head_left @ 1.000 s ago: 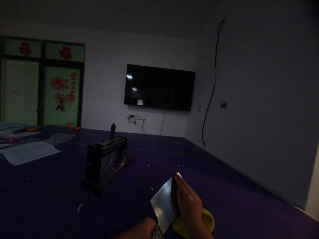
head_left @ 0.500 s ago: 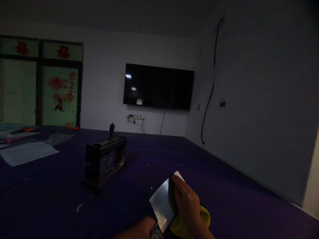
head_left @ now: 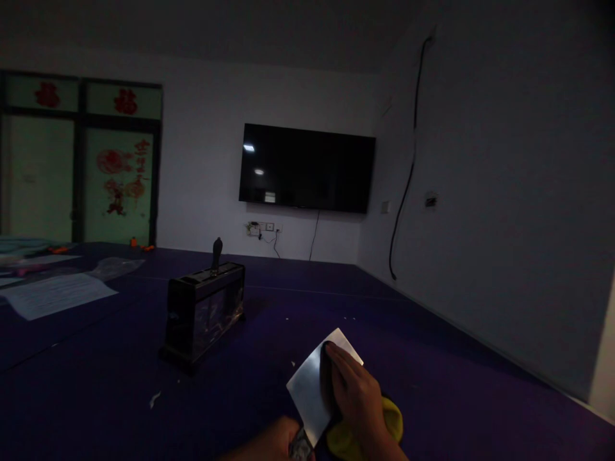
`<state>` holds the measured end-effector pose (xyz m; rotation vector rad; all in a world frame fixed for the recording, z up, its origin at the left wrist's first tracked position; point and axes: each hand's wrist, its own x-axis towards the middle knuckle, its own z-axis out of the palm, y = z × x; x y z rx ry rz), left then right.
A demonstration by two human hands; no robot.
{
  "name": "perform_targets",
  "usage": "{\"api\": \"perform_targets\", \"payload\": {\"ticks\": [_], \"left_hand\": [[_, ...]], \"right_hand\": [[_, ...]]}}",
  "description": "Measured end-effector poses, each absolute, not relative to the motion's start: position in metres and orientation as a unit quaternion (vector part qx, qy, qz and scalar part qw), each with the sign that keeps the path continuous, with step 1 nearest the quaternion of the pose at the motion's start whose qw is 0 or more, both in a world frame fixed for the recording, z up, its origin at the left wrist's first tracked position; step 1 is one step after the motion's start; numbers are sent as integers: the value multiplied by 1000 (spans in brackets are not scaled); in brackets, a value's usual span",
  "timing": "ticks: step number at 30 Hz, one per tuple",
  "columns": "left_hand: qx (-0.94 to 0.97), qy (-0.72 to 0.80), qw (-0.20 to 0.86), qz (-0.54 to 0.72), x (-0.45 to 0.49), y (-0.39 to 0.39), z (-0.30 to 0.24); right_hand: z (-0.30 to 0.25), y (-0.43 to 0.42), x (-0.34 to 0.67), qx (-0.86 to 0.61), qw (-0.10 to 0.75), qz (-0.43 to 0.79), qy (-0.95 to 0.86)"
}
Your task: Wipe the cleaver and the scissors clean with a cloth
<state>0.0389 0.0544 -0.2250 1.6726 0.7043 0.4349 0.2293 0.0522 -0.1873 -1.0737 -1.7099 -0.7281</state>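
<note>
A wide, shiny cleaver (head_left: 310, 387) is tilted up at the lower middle of the view, its flat face toward me. My left hand (head_left: 283, 435) is closed around its handle (head_left: 301, 444) at the bottom edge. Across the blade lies my right hand (head_left: 355, 387), fingers pressed together and their tips near the upper edge. A dark strip (head_left: 327, 381) runs along these fingers; whether it is a pad or a reflection I cannot tell. Under the right wrist shows a round yellow item (head_left: 393, 419), partly hidden by the arm.
A black box-like stand (head_left: 206, 314) with an upright dark handle (head_left: 217, 253) is on the purple tabletop (head_left: 269, 410) left of the cleaver. Paper sheets (head_left: 62, 294) and clear plastic (head_left: 115, 267) lie farther left. A television (head_left: 307, 168) hangs on the far wall.
My right hand has shifted slightly left and down across the blade. The left hand keeps its grip on the handle. The whole view has moved a little.
</note>
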Motion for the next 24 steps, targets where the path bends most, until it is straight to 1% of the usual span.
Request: {"api": "perform_targets", "payload": {"ticks": [3, 6, 12, 15, 18, 24], "left_hand": [[709, 314, 603, 188, 40, 50, -221], [717, 315, 595, 182, 40, 45, -214], [703, 343, 598, 177, 36, 41, -209], [729, 326, 581, 157, 37, 47, -214], [747, 313, 570, 138, 40, 56, -219], [755, 313, 560, 136, 44, 63, -226]], "right_hand": [[-187, 51, 226, -418, 470, -315, -711], [-188, 53, 232, -426, 459, -319, -711], [-192, 60, 253, -527, 465, -313, -639], [-193, 61, 255, -544, 461, -320, -624], [-192, 59, 249, -528, 458, -330, -635], [-186, 53, 231, -426, 451, -339, -707]]}}
